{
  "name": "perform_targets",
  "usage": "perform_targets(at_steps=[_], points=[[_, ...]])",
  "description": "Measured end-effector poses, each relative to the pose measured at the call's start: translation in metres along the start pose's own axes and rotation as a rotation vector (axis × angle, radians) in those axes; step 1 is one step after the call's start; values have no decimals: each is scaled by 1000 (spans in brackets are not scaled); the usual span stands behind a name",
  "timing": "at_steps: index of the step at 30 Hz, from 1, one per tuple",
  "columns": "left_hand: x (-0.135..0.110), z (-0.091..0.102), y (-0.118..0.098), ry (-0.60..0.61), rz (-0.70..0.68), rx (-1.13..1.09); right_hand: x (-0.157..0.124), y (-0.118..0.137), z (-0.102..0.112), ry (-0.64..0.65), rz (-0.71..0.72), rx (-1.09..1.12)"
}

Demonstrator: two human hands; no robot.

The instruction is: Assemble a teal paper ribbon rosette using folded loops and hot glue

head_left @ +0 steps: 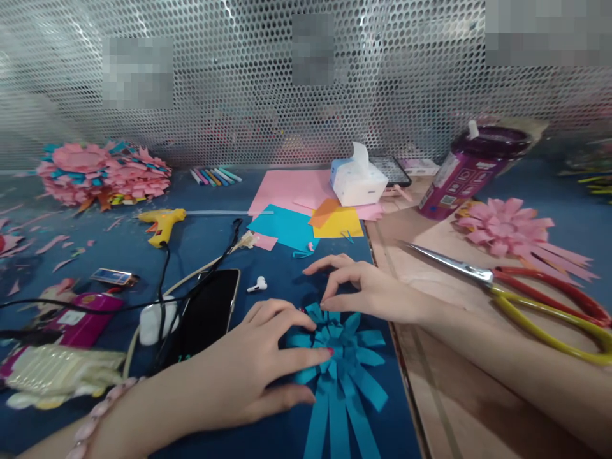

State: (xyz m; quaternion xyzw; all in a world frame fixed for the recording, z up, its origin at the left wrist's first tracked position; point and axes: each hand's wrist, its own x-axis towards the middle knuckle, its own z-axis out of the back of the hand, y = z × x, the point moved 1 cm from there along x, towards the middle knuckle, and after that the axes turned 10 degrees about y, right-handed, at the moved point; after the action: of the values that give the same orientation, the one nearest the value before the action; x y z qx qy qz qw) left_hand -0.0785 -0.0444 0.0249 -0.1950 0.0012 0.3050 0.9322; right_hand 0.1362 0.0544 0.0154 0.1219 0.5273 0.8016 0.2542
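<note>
A blue paper flower (335, 357) with long hanging strips lies on the dark blue tabletop. My left hand (261, 360) rests over its left side, fingers spread, with one fingertip touching the centre. At the flower's far edge, my right hand (366, 290) has thumb and forefinger brought together by an upper petal, while another finger stretches forward. The exact contact of that pinch is small and hard to see. Beyond the hands lie a blue paper sheet (284, 226), small blue scraps and a white earbud (258, 284).
Scissors (482, 275) and a pink paper flower (511, 226) lie right, near a purple tumbler (471, 169). A tissue box (358, 182) stands on pink paper. Left are a yellow glue gun (165, 224), cables, a phone (205, 312), an earbud case (157, 320) and pink paper flowers (102, 172).
</note>
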Motion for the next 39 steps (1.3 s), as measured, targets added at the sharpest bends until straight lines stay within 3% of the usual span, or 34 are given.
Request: perform_targets(at_steps=[5, 10, 15, 19, 24, 28, 33, 36, 39], points=[[0, 1, 3, -142, 140, -214, 2, 2, 1, -74, 14, 208], [2, 8, 7, -319, 382, -861, 2, 15, -14, -253, 35, 438], [6, 10, -1, -307, 344, -1239, -2, 37, -35, -284, 45, 525], [6, 9, -5, -362, 326, -1542, -4, 45, -37, -276, 88, 485], [1, 2, -6, -130, 162, -1982, -4, 46, -27, -256, 204, 212], [-1, -4, -4, 5, 110, -1987, -5, 47, -30, -186, 240, 174], [-1, -5, -2, 40, 80, -1988, -4, 51, -35, -209, 236, 171], [2, -4, -2, -12, 42, -1879, -3, 50, -32, -241, 162, 152], [5, -3, -3, -171, 43, -1715, -1, 47, -26, -267, 86, 90]])
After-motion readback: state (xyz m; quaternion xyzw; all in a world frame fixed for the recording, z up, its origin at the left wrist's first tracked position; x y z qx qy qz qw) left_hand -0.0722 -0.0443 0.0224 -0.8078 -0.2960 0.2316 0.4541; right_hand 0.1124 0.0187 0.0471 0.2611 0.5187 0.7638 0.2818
